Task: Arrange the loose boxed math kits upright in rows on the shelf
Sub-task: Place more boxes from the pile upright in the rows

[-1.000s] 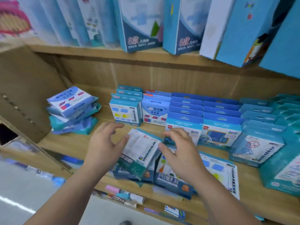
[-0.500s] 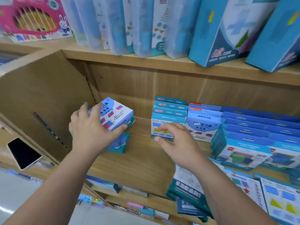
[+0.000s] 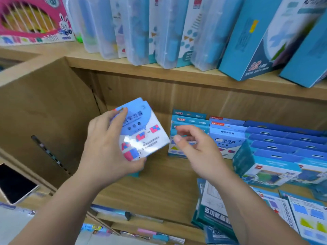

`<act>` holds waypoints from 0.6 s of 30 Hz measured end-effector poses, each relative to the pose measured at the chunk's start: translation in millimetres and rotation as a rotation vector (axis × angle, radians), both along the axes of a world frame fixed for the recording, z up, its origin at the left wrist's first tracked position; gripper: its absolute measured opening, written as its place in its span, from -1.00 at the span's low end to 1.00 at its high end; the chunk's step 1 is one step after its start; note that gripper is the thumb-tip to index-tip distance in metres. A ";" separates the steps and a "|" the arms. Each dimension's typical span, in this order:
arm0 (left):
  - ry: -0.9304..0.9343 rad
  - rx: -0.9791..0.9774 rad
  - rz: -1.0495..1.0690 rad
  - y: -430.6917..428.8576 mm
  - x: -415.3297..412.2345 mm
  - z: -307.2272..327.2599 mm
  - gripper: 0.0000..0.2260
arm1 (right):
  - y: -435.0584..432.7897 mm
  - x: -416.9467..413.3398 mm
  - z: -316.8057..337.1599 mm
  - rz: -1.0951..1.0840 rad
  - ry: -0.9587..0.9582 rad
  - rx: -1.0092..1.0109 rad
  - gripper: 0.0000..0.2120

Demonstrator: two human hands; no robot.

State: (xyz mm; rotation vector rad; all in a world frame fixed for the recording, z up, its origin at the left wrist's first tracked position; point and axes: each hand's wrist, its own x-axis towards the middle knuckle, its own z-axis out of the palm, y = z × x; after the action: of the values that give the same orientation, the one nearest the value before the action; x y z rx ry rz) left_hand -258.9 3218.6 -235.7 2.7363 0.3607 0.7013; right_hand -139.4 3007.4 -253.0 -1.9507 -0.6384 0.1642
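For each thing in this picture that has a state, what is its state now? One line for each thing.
Left hand: closed on the blue and white kit box.
Blue and white kit box: lifted, tilted.
Right hand: empty, fingers curled, in front of the rows.
Standing kit rows: upright on the shelf.
Flat kits: lying loose at the shelf front.
Phone: screen dark.

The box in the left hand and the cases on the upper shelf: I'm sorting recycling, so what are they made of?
Box: seemingly glossy printed cardboard, going by the white glare patch and crisp folded edges. Cases: apparently translucent frosted plastic, since blurred contents show through the walls. Left hand holds the box.
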 end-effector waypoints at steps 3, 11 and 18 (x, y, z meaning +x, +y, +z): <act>-0.079 0.102 -0.258 -22.7 7.0 3.1 0.00 | -14.5 7.0 24.9 0.002 0.105 0.138 -0.60; -0.169 0.238 -0.660 -90.7 54.2 -5.9 -0.14 | -76.0 41.9 58.2 0.017 0.247 0.151 -0.60; -0.087 0.041 -0.447 -109.0 86.7 -23.1 -0.08 | -131.7 79.6 58.1 -0.165 0.069 0.138 -0.77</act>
State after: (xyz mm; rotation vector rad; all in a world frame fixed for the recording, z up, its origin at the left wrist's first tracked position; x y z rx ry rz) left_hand -172.2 3109.6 -258.8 2.6690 -0.2816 0.7006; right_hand -59.8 2875.7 -195.0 -1.8467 -0.4300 0.0827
